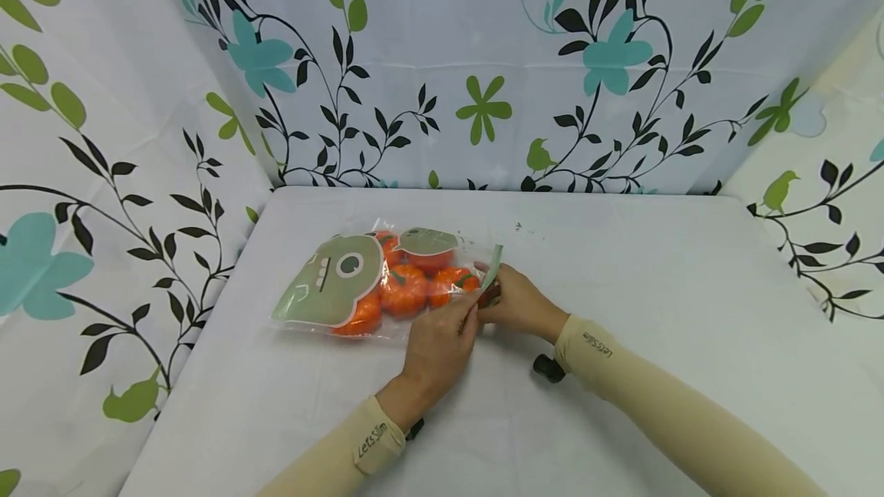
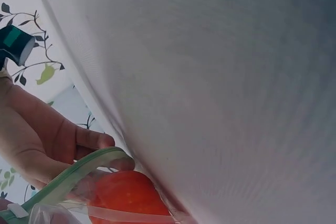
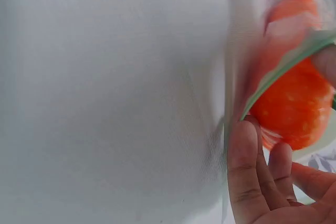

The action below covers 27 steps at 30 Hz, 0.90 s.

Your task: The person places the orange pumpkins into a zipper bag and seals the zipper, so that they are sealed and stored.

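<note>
A clear zip bag [image 1: 330,282] with a green cartoon creature printed on it lies on the white table. Several small orange pumpkins [image 1: 404,291] with green stems show through the plastic. My left hand [image 1: 442,343] pinches the green zip strip at the bag's right end. Across from it, my right hand [image 1: 521,301] holds the far part of the same mouth. One pumpkin [image 3: 294,103] sits right inside the mouth in the right wrist view, close to the right fingertips [image 3: 244,137]. In the left wrist view the green strip [image 2: 79,171] bows in front of the right fingers.
The white table [image 1: 656,267] extends around the bag and both arms. A curtain [image 1: 442,60] with leaf and flower print hangs behind the table and along its sides. Small dark marks [image 1: 519,227] show on the cloth beyond the bag.
</note>
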Each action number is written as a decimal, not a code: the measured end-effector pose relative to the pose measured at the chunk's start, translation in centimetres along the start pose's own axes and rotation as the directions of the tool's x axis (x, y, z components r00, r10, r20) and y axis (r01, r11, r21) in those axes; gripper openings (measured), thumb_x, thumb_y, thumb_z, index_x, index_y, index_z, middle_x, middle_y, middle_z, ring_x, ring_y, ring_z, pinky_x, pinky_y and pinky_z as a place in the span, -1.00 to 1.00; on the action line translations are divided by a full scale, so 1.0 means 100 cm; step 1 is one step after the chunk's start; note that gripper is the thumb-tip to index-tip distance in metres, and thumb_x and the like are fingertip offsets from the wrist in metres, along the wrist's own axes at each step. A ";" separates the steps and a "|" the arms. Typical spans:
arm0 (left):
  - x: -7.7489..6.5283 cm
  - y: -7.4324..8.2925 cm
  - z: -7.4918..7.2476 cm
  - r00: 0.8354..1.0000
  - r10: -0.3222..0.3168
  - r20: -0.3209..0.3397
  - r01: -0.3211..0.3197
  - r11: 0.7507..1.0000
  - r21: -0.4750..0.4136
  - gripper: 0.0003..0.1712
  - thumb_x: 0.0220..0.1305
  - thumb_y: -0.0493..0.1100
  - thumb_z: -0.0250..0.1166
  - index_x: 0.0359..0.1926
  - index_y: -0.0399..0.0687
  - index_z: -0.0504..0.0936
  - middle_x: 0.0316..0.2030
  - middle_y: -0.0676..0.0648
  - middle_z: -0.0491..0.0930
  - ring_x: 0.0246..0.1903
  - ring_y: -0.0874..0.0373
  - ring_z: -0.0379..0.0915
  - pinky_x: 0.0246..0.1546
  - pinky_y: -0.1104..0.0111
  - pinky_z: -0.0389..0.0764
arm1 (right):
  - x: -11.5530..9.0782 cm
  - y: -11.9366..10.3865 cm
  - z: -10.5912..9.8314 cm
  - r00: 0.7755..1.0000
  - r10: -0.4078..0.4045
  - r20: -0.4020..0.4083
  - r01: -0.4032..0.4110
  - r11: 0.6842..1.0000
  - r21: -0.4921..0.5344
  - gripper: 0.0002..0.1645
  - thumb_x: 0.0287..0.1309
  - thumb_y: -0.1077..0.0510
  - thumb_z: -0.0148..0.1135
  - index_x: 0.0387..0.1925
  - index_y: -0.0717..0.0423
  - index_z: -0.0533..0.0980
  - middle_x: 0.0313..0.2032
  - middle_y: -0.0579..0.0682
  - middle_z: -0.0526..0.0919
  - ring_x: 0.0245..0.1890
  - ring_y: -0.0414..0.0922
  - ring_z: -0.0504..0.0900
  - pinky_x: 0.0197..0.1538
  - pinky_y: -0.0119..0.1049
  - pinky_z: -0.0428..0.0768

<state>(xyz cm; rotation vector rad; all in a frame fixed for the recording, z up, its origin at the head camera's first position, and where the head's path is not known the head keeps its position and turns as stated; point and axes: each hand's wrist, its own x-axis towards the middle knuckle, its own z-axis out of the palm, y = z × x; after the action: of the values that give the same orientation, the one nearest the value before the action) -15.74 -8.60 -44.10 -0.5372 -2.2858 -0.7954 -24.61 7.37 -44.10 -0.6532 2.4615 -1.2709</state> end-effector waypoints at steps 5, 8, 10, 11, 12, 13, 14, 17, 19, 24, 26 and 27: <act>0.001 -0.001 0.002 1.000 -0.003 0.006 0.003 1.000 0.000 -0.67 0.22 -0.34 0.42 0.03 -0.24 0.73 -0.20 -0.13 0.77 -0.29 0.07 0.74 -0.35 0.30 0.71 | -0.010 0.002 -0.006 0.998 0.066 0.016 -0.067 0.994 0.086 -0.27 0.10 0.16 0.51 0.28 0.26 0.45 0.04 0.10 0.61 0.00 0.03 0.70 -0.01 -0.15 0.68; 0.001 -0.001 0.002 1.000 -0.005 0.007 0.005 1.000 -0.002 -0.67 0.24 -0.33 0.41 0.04 -0.24 0.73 -0.18 -0.12 0.77 -0.28 0.08 0.74 -0.32 0.30 0.71 | -0.013 0.006 -0.007 0.998 0.052 0.026 -0.055 0.983 0.173 -0.44 0.15 0.20 0.47 0.16 0.28 0.51 0.04 0.13 0.64 0.02 0.05 0.70 0.05 -0.12 0.66; 0.001 0.000 0.002 1.000 -0.004 0.011 0.004 1.000 -0.005 -0.67 0.25 -0.32 0.41 0.04 -0.24 0.73 -0.17 -0.12 0.77 -0.27 0.08 0.74 -0.30 0.29 0.71 | -0.014 0.009 -0.008 0.999 0.044 0.032 -0.050 0.970 0.236 -0.49 0.16 0.24 0.45 0.13 0.30 0.53 0.03 0.15 0.66 0.03 0.06 0.70 0.06 -0.14 0.65; 0.001 0.000 0.002 1.000 -0.004 0.015 0.004 1.000 -0.004 -0.67 0.25 -0.31 0.41 0.04 -0.24 0.73 -0.17 -0.12 0.77 -0.26 0.08 0.74 -0.29 0.28 0.71 | -0.015 0.010 -0.008 0.999 0.043 0.033 -0.050 0.964 0.263 -0.50 0.16 0.25 0.45 0.12 0.32 0.54 0.03 0.15 0.66 0.03 0.06 0.70 0.06 -0.15 0.65; 0.001 0.001 0.002 1.000 -0.005 0.018 0.005 1.000 -0.003 -0.67 0.25 -0.31 0.42 0.04 -0.24 0.73 -0.16 -0.12 0.77 -0.26 0.07 0.74 -0.28 0.28 0.71 | -0.016 0.011 -0.008 0.998 0.043 0.035 -0.051 0.958 0.283 -0.51 0.16 0.26 0.45 0.11 0.32 0.55 0.03 0.15 0.67 0.03 0.06 0.70 0.06 -0.16 0.65; 0.001 0.001 0.002 1.000 -0.006 0.022 0.006 1.000 -0.001 -0.67 0.25 -0.30 0.42 0.05 -0.24 0.72 -0.16 -0.12 0.77 -0.25 0.07 0.74 -0.28 0.27 0.72 | -0.016 0.012 -0.008 0.998 0.041 0.041 -0.051 0.954 0.295 -0.53 0.16 0.26 0.44 0.10 0.32 0.56 0.03 0.15 0.67 0.04 0.05 0.70 0.06 -0.17 0.65; 0.001 0.001 0.002 1.000 -0.007 0.027 0.007 1.000 0.003 -0.67 0.25 -0.31 0.42 0.05 -0.24 0.72 -0.16 -0.12 0.77 -0.24 0.06 0.74 -0.27 0.26 0.72 | -0.016 0.012 -0.008 0.998 0.038 0.048 -0.050 0.952 0.302 -0.55 0.17 0.26 0.43 0.08 0.32 0.57 0.03 0.14 0.67 0.04 0.04 0.70 0.06 -0.18 0.65; 0.001 0.002 0.002 0.999 -0.013 0.037 0.012 1.000 0.020 -0.66 0.24 -0.31 0.43 0.05 -0.23 0.72 -0.15 -0.12 0.76 -0.23 0.06 0.74 -0.27 0.25 0.72 | -0.017 0.014 -0.008 0.997 0.023 0.074 -0.043 0.957 0.287 -0.60 0.19 0.27 0.41 0.06 0.28 0.60 0.01 0.11 0.69 0.04 0.02 0.70 0.07 -0.20 0.64; 0.002 0.002 0.002 0.999 -0.011 0.039 0.010 1.000 0.025 -0.65 0.22 -0.33 0.43 0.05 -0.22 0.73 -0.14 -0.12 0.76 -0.22 0.05 0.74 -0.27 0.24 0.71 | -0.016 0.015 -0.007 0.996 0.008 0.092 -0.032 0.964 0.264 -0.62 0.21 0.26 0.39 0.06 0.27 0.60 -0.01 0.08 0.71 0.03 0.00 0.70 0.09 -0.20 0.63; 0.003 0.003 0.002 0.999 -0.005 0.041 0.004 0.999 0.042 -0.65 0.22 -0.33 0.43 0.05 -0.21 0.73 -0.15 -0.11 0.77 -0.24 0.05 0.74 -0.32 0.24 0.71 | -0.016 0.011 -0.007 0.997 -0.008 0.079 -0.008 0.980 0.199 -0.58 0.22 0.23 0.40 0.10 0.27 0.59 0.00 0.09 0.71 0.01 0.01 0.71 0.09 -0.17 0.64; 0.003 0.004 0.002 0.999 -0.006 0.044 0.004 0.999 0.047 -0.67 0.23 -0.32 0.42 0.04 -0.22 0.73 -0.17 -0.11 0.77 -0.26 0.05 0.74 -0.35 0.24 0.71 | -0.016 0.008 -0.006 0.998 0.002 0.055 -0.011 0.984 0.176 -0.54 0.19 0.21 0.44 0.10 0.26 0.58 0.04 0.10 0.69 0.02 0.04 0.71 0.07 -0.16 0.65; 0.003 0.004 0.002 0.999 -0.008 0.047 0.006 0.999 0.045 -0.68 0.24 -0.32 0.42 0.03 -0.22 0.73 -0.17 -0.12 0.77 -0.26 0.05 0.74 -0.35 0.24 0.71 | -0.015 0.007 -0.006 0.999 0.013 0.042 -0.019 0.986 0.168 -0.52 0.16 0.20 0.46 0.10 0.24 0.57 0.06 0.10 0.68 0.02 0.04 0.71 0.06 -0.16 0.65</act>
<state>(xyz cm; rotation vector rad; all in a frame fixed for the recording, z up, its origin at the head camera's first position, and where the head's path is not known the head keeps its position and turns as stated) -15.82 -8.13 -43.86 -0.5328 -2.3442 -0.7398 -23.75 8.93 -44.26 -0.6079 2.2907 -1.4255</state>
